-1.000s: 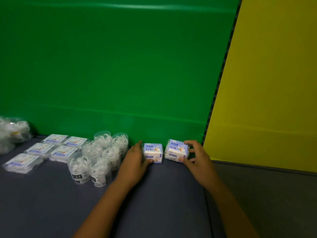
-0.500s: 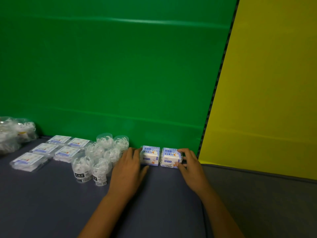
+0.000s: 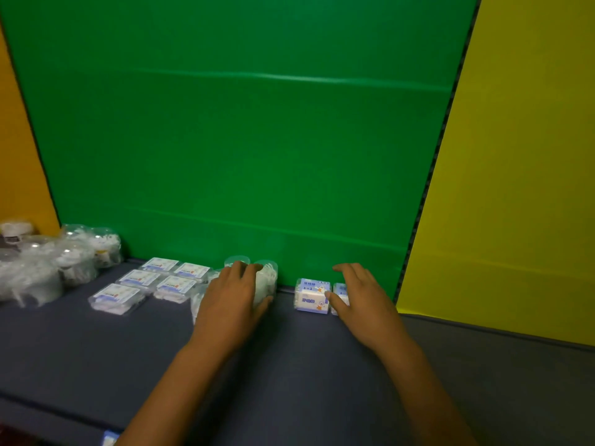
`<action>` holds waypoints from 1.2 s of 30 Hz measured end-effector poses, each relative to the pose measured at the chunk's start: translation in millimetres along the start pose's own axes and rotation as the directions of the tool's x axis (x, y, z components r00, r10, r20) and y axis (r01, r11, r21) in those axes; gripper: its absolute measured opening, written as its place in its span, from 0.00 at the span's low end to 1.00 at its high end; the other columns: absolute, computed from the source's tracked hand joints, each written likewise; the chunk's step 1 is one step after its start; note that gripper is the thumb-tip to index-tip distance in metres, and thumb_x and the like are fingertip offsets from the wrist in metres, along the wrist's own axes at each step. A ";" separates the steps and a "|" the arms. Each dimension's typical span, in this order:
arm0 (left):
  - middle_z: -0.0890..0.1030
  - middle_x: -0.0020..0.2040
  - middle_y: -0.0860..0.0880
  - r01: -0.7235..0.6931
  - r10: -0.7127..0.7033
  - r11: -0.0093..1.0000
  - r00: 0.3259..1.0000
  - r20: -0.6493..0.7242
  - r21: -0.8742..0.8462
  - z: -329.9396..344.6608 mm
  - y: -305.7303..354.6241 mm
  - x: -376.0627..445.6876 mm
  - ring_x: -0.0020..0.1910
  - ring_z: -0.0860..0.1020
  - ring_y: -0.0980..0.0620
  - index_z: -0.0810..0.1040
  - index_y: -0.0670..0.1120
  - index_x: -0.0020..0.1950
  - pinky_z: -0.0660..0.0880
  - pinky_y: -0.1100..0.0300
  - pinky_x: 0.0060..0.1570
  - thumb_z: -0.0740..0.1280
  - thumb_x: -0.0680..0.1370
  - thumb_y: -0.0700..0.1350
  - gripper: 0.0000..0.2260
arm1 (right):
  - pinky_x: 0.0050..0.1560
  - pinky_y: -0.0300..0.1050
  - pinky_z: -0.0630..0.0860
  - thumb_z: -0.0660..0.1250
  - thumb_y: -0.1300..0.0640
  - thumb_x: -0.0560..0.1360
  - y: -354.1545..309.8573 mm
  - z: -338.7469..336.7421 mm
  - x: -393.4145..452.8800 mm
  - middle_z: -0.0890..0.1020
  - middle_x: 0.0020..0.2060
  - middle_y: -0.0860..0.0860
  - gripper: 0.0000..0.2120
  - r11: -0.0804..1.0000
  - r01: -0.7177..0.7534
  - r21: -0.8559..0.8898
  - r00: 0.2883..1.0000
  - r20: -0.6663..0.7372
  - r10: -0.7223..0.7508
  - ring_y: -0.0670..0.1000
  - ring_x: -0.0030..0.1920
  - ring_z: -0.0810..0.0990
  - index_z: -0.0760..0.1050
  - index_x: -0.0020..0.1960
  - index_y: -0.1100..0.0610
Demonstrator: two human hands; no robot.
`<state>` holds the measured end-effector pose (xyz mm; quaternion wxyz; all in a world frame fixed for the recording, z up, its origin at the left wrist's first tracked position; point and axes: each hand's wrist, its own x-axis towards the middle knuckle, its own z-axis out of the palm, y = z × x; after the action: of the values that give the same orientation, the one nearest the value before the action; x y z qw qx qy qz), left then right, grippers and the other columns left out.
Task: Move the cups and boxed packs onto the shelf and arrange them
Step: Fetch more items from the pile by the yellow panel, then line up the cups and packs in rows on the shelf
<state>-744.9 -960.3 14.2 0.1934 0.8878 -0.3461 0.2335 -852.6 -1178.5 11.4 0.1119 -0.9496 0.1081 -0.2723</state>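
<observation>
While the left hand (image 3: 230, 304) lies spread over the cups (image 3: 265, 278), the right hand (image 3: 362, 296), fingers loose, touches the packs (image 3: 312, 296) on the shelf (image 3: 306, 365); light, likely crushable, best gripped by their sides.

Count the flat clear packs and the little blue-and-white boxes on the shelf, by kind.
Flat clear packs: 5
Little boxes: 2, one partly hidden by the right hand
Total: 7
Cups: not countable, the left hand covers some.
</observation>
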 end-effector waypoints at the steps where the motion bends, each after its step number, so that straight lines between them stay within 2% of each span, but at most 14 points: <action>1: 0.75 0.61 0.46 0.000 0.000 1.000 1.000 -0.005 0.014 -7.3 -8.3 -3.6 0.58 0.73 0.44 0.69 0.48 0.69 0.73 0.51 0.54 0.66 0.75 0.57 0.25 | 0.58 0.48 0.72 0.62 0.44 0.79 -15.0 -2.2 0.3 0.72 0.63 0.48 0.23 1.000 0.013 -0.027 1.000 0.003 -0.013 0.51 0.63 0.70 0.65 0.71 0.52; 7: 0.75 0.59 0.46 0.037 -0.040 0.996 0.999 0.028 0.080 -52.0 -77.2 -46.4 0.57 0.73 0.44 0.71 0.48 0.67 0.73 0.50 0.53 0.67 0.75 0.57 0.24 | 0.61 0.48 0.70 0.59 0.40 0.79 -106.1 15.3 -12.2 0.71 0.65 0.49 0.27 0.992 0.043 -0.120 0.998 0.039 -0.039 0.52 0.65 0.69 0.62 0.72 0.52; 14: 0.77 0.57 0.45 0.112 -0.120 0.981 0.992 0.042 0.159 -110.3 -182.0 -106.6 0.55 0.76 0.42 0.73 0.47 0.65 0.76 0.48 0.49 0.68 0.74 0.57 0.23 | 0.62 0.49 0.70 0.58 0.37 0.77 -222.3 60.2 -15.0 0.71 0.65 0.48 0.27 0.993 0.116 0.006 0.992 0.054 -0.116 0.52 0.65 0.69 0.64 0.71 0.50; 19: 0.74 0.61 0.47 0.199 -0.209 0.956 0.978 0.025 0.218 -156.5 -251.1 -150.7 0.59 0.73 0.45 0.69 0.49 0.68 0.74 0.51 0.53 0.63 0.76 0.60 0.25 | 0.64 0.48 0.70 0.57 0.36 0.78 -305.0 93.8 -11.3 0.69 0.67 0.47 0.27 0.979 0.187 0.083 0.975 0.103 -0.195 0.51 0.67 0.67 0.62 0.71 0.49; 26: 0.72 0.63 0.49 0.363 -0.364 0.887 0.930 -0.050 0.285 -220.0 -331.9 -188.1 0.61 0.71 0.47 0.66 0.50 0.70 0.73 0.54 0.55 0.62 0.76 0.60 0.26 | 0.65 0.48 0.69 0.56 0.36 0.78 -411.7 123.3 20.6 0.68 0.68 0.48 0.28 0.938 0.322 0.132 0.935 0.111 -0.336 0.51 0.67 0.67 0.61 0.72 0.51; 31: 0.75 0.59 0.47 0.439 -0.430 0.839 0.897 -0.103 0.322 -246.9 -378.7 -205.3 0.57 0.74 0.45 0.71 0.47 0.67 0.75 0.52 0.50 0.65 0.76 0.58 0.24 | 0.61 0.46 0.69 0.58 0.37 0.78 -477.5 145.8 46.4 0.69 0.64 0.46 0.25 0.888 0.415 0.198 0.893 0.097 -0.439 0.50 0.65 0.68 0.63 0.70 0.48; 36: 0.73 0.61 0.49 0.486 -0.473 0.809 0.872 -0.123 0.332 -260.1 -434.5 -212.6 0.59 0.72 0.47 0.67 0.49 0.70 0.73 0.54 0.54 0.63 0.77 0.59 0.25 | 0.60 0.47 0.70 0.59 0.37 0.77 -534.6 182.0 72.9 0.70 0.64 0.46 0.25 0.852 0.465 0.242 0.865 0.081 -0.495 0.51 0.65 0.68 0.64 0.69 0.48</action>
<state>-650.2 -419.6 30.9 0.0895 0.9621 -0.0600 0.2505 -616.4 -661.3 42.0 0.1494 -0.9453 -0.1709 -0.2344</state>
